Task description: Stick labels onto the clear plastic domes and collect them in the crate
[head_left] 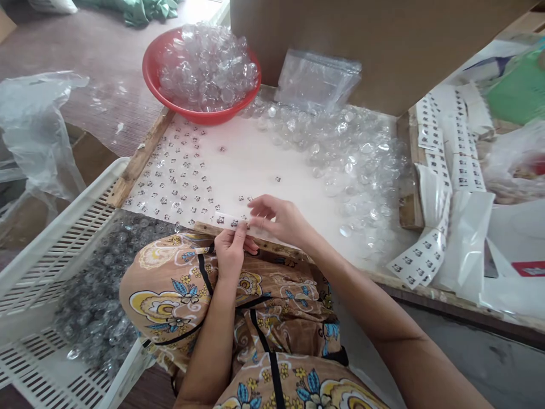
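Note:
Just above my lap, at the front edge of the board, my left hand (231, 245) pinches a white strip of panda stickers (226, 220) between thumb and fingers. My right hand (281, 219) reaches in from the right, fingers bent and closed at the strip's right end. Whatever is between its fingertips is too small to make out. The white work board (251, 147) has wooden edges. Small clear discs with panda prints (183, 176) lie spread across its left side. Plain clear discs (353, 153) are heaped along the back and right.
A red basin (204, 117) full of clear discs stands at the back left. Clear plastic bags (317, 79) lean against a cardboard box (366, 40). Sticker strips (430, 187) hang over the right edge. A white basket (63, 244) with many discs sits low at left.

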`<action>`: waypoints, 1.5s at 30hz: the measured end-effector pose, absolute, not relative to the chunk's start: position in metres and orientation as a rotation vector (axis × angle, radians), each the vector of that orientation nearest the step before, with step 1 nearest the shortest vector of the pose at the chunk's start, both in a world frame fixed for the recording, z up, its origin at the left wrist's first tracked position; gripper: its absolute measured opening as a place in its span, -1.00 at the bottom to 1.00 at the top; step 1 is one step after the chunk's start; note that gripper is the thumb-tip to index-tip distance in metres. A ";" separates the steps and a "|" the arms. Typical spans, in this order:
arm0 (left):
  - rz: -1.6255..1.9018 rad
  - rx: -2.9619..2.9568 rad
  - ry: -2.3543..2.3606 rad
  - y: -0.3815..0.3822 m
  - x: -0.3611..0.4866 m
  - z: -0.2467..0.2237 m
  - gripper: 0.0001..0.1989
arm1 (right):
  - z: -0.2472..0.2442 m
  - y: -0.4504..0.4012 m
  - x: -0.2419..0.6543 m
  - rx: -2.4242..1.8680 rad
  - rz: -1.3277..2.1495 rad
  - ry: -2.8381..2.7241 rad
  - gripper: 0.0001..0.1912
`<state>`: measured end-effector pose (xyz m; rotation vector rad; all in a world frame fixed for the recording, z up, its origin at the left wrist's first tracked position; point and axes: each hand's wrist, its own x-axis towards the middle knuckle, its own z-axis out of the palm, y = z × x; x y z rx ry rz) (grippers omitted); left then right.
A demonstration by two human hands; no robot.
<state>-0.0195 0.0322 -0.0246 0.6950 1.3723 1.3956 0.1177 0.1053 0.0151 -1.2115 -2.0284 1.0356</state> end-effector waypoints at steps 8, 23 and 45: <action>1.439 0.690 1.377 0.034 -0.019 -0.027 -0.62 | 0.015 0.077 0.114 -1.194 0.770 -2.147 -0.86; 1.425 0.678 1.427 0.035 -0.017 -0.025 -0.64 | -0.019 0.120 0.231 -1.790 0.902 -1.334 -0.79; 1.427 0.701 1.409 0.036 -0.017 -0.025 -0.66 | -0.028 0.118 0.211 -2.000 0.632 -1.572 -0.85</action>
